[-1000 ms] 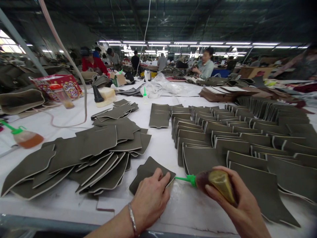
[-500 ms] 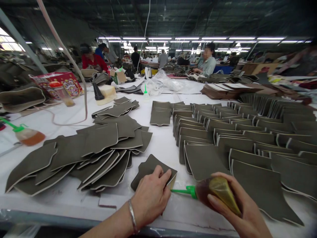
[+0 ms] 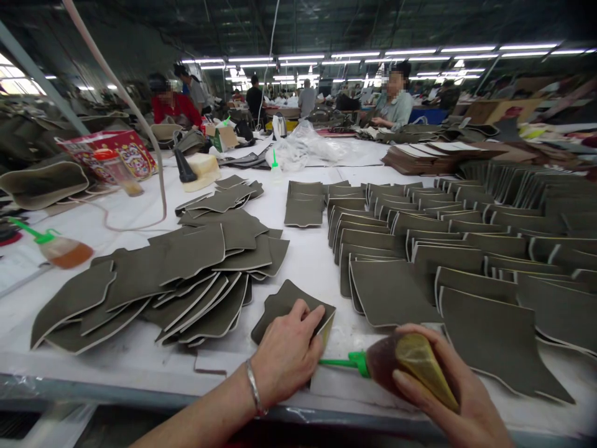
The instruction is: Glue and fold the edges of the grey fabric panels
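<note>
My left hand (image 3: 291, 348), with a metal bangle at the wrist, holds a dark grey-green panel (image 3: 285, 300) down near the table's front edge. Its fingers rest on top, the thumb is hidden, and the panel's right edge tilts up to bare a yellowish strip. In my right hand (image 3: 448, 373) is a squeeze bottle (image 3: 396, 367) of brown liquid, lying on its side. The bottle's green nozzle points left, its tip by the panel's near right edge beside my left fingers. Whether tip and panel touch is hard to see.
A loose heap of similar panels (image 3: 186, 261) lies on the left. Overlapping rows of panels (image 3: 392, 286) cover the right side. Another green-nozzled bottle (image 3: 68, 251) lies far left. A pale hose (image 3: 161, 168) hangs down at left. Co-workers sit farther back.
The view has tipped downward a little, so the tabletop things sit higher. Along the panel's edge the nozzle tip has slid slightly toward me. Both hands keep their hold.
</note>
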A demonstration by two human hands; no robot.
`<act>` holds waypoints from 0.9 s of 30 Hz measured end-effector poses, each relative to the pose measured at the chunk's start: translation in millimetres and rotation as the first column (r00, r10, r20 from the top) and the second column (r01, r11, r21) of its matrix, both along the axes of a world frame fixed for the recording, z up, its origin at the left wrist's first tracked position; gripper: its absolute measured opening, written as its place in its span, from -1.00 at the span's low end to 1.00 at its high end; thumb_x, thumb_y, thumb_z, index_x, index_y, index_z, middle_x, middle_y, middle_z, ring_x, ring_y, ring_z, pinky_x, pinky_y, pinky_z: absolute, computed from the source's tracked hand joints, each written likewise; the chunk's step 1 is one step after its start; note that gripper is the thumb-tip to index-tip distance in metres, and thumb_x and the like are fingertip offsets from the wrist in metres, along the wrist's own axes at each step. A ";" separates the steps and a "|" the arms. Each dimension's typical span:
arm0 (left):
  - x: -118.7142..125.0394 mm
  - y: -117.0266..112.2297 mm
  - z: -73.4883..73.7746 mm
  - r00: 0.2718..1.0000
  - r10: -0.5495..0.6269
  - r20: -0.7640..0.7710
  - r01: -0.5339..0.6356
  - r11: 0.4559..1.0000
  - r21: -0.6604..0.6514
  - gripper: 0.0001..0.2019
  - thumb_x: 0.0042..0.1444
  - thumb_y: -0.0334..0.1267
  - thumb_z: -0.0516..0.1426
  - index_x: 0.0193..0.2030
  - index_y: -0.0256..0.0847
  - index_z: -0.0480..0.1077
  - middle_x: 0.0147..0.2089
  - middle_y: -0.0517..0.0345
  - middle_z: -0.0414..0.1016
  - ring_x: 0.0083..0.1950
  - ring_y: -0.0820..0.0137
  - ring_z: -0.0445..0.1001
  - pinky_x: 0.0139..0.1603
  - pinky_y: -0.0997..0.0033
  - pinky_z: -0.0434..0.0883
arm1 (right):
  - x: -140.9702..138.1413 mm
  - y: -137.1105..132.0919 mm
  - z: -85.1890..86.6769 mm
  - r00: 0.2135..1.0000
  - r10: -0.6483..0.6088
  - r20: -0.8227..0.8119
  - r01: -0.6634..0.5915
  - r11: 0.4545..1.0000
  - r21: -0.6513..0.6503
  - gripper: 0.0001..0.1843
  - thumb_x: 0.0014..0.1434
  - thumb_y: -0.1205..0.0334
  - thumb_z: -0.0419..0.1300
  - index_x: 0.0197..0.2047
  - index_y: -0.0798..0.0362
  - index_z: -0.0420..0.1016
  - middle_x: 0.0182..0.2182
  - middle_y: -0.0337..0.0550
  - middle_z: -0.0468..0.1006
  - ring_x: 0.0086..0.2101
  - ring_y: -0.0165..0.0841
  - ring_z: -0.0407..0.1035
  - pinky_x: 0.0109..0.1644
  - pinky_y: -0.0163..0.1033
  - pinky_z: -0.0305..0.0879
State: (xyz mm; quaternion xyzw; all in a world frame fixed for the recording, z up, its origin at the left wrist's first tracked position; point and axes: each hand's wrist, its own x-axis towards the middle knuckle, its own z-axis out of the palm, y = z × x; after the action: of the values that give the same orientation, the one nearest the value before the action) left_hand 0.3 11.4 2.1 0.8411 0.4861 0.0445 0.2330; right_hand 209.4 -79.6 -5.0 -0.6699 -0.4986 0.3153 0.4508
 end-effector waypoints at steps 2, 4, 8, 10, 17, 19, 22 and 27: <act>-0.1 -0.1 0.2 1.000 -0.003 0.003 0.003 1.000 -0.001 -0.53 0.24 -0.27 -0.10 0.28 -0.07 0.23 0.01 0.07 0.36 -0.13 0.25 0.50 -0.02 0.21 0.45 | -0.7 -1.3 -0.9 1.000 -0.019 0.001 0.019 1.000 0.007 -0.52 0.11 -0.13 0.24 0.02 -0.10 0.33 -0.10 -0.30 0.46 -0.14 -0.25 0.38 -0.05 -0.30 0.19; -0.1 -0.2 0.6 1.000 -0.007 -0.002 0.007 1.000 -0.007 -0.53 0.23 -0.28 -0.09 0.28 -0.08 0.22 0.01 0.07 0.36 -0.12 0.25 0.50 -0.02 0.22 0.45 | -0.5 -2.3 -2.4 1.000 0.011 -0.022 -0.011 1.000 0.006 -0.52 0.11 -0.13 0.24 0.03 -0.11 0.33 -0.10 -0.30 0.46 -0.14 -0.24 0.38 -0.07 -0.30 0.20; -0.4 -1.5 1.0 1.000 0.002 -0.010 -0.002 1.000 -0.005 -0.53 0.24 -0.28 -0.10 0.28 -0.08 0.22 0.02 0.07 0.36 -0.13 0.25 0.50 -0.03 0.21 0.46 | 0.5 -3.1 -4.2 1.000 -0.017 -0.021 0.017 1.000 0.014 -0.52 0.09 -0.13 0.25 0.01 -0.11 0.35 -0.13 -0.27 0.47 -0.16 -0.21 0.39 -0.11 -0.28 0.23; -0.8 -2.3 1.0 1.000 -0.002 -0.008 0.002 1.000 -0.001 -0.53 0.24 -0.29 -0.10 0.28 -0.08 0.22 0.02 0.08 0.36 -0.14 0.26 0.51 -0.04 0.22 0.46 | 0.1 -3.8 -4.8 0.999 -0.053 0.002 0.053 0.998 0.026 -0.52 0.07 -0.13 0.27 0.00 -0.10 0.36 -0.11 -0.25 0.47 -0.16 -0.19 0.39 -0.08 -0.26 0.23; 0.2 -1.4 -0.3 1.000 -0.009 -0.024 0.009 1.000 0.003 -0.54 0.25 -0.29 -0.10 0.28 -0.09 0.22 0.02 0.07 0.36 -0.15 0.28 0.50 -0.05 0.25 0.46 | -1.4 -6.4 -7.0 1.000 0.014 -0.018 -0.014 1.000 0.006 -0.55 0.15 -0.11 0.21 0.04 -0.12 0.31 -0.12 -0.28 0.45 -0.17 -0.23 0.38 -0.09 -0.27 0.22; 0.3 -0.9 -0.5 1.000 -0.010 -0.024 0.010 1.000 0.005 -0.55 0.25 -0.29 -0.10 0.27 -0.08 0.22 0.02 0.08 0.36 -0.15 0.29 0.50 -0.05 0.26 0.45 | -0.3 -3.6 -6.2 0.998 -0.035 0.049 0.034 0.999 0.031 -0.55 0.14 -0.11 0.22 0.03 -0.12 0.32 -0.09 -0.26 0.43 -0.14 -0.21 0.37 -0.05 -0.25 0.21; -0.2 -0.4 0.5 1.000 -0.017 -0.025 0.017 1.000 -0.009 -0.54 0.24 -0.29 -0.10 0.27 -0.07 0.23 0.02 0.09 0.37 -0.15 0.29 0.50 -0.05 0.27 0.45 | 2.5 -0.7 -7.0 0.985 -0.093 0.148 0.081 0.993 0.085 -0.56 0.15 -0.12 0.23 0.04 -0.15 0.32 -0.04 -0.27 0.40 -0.09 -0.22 0.34 0.01 -0.27 0.21; -1.1 0.4 2.8 1.000 -0.012 -0.011 0.012 0.999 -0.033 -0.54 0.24 -0.28 -0.11 0.27 -0.06 0.23 0.02 0.09 0.36 -0.14 0.27 0.50 -0.04 0.24 0.44 | 17.7 -2.5 -19.7 0.962 0.045 0.268 -0.084 0.987 0.136 -0.56 0.20 -0.08 0.23 0.09 -0.19 0.29 -0.03 -0.27 0.42 -0.10 -0.27 0.39 -0.04 -0.35 0.30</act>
State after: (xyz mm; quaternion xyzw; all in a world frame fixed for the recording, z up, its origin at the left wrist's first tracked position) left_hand -0.7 11.8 4.9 0.8402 0.4832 0.0304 0.2444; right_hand 227.0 -82.1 -24.7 -0.6543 -0.5977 0.2004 0.4177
